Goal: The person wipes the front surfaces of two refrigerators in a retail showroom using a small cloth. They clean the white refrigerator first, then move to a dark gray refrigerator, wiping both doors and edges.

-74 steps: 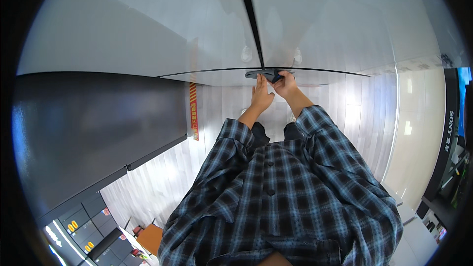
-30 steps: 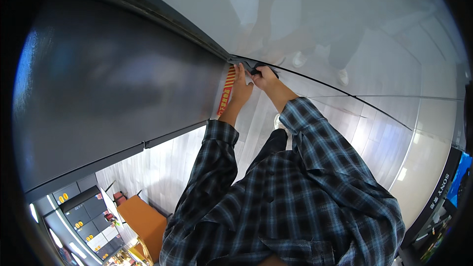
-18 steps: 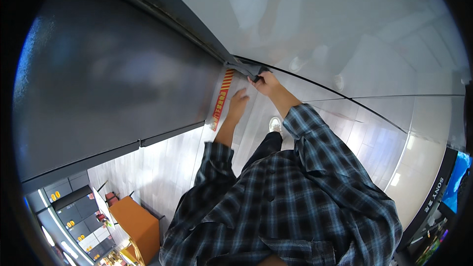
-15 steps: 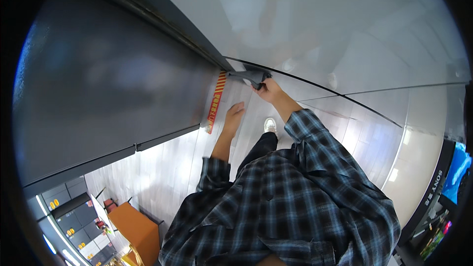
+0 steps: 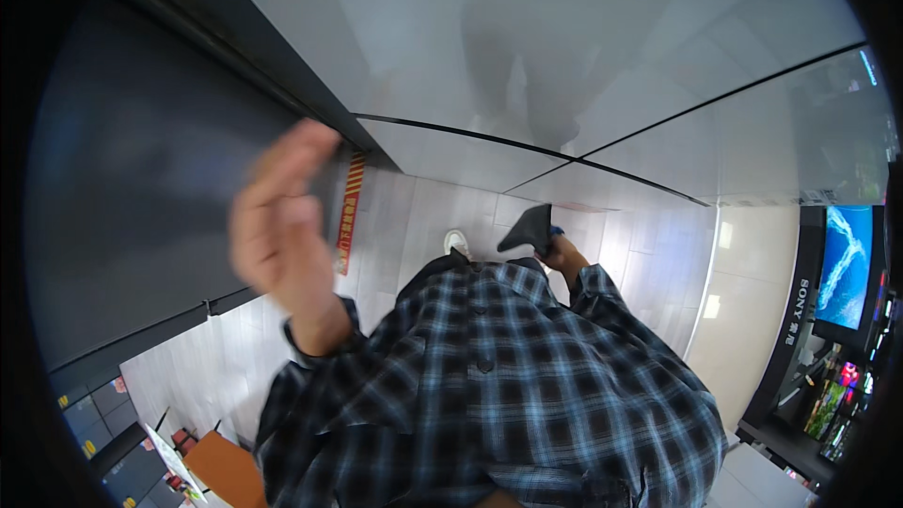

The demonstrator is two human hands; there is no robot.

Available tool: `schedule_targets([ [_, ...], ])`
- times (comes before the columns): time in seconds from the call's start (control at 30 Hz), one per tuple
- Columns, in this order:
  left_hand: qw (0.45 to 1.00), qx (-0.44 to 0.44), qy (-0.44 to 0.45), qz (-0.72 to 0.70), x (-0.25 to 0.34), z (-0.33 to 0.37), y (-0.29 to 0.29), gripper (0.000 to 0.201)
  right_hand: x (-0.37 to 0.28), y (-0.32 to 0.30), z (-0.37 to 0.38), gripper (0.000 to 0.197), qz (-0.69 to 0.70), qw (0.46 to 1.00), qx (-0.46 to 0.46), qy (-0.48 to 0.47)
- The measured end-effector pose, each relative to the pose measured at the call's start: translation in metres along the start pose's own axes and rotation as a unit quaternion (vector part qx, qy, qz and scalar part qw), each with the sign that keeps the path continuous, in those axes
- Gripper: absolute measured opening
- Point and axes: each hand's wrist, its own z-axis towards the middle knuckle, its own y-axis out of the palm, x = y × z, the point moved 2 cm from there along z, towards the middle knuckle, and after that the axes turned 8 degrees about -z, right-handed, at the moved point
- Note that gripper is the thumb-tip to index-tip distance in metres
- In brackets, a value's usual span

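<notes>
Appliance showroom or shop, we judge: lit screen in black display frame, glossy panels, red-and-yellow strip on plank floor, yellow-marked grey units.

A screen glows blue at right — across pale plank flooring, a red-and-yellow strip and orange-brown furniture.

shirt: blue-black plaid | held item: dark grey | shoe: white

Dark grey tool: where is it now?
In the head view, the dark grey tool is right of centre, in the right hand, below the glossy panels.
</notes>
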Motion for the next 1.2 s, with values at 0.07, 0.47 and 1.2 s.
schedule_targets([
  [0.07, 0.988, -0.088, 0.127, -0.008, 0.024, 0.048, 0.004, 0.039, 0.002, -0.082, 0.009, 0.029, -0.375, 0.913, 0.019, -0.16],
  [0.47, 0.962, -0.127, 0.102, 0.218, 0.041, 0.054, -0.074, 0.036, -0.006, -0.133, 0.008, 0.014, 0.366, 0.925, 0.099, 0.038],
  [1.2, 0.976, -0.067, 0.148, 0.143, 0.032, 0.044, -0.01, 0.03, -0.002, -0.121, 0.014, 0.012, 0.305, 0.946, 0.11, 0.024],
])
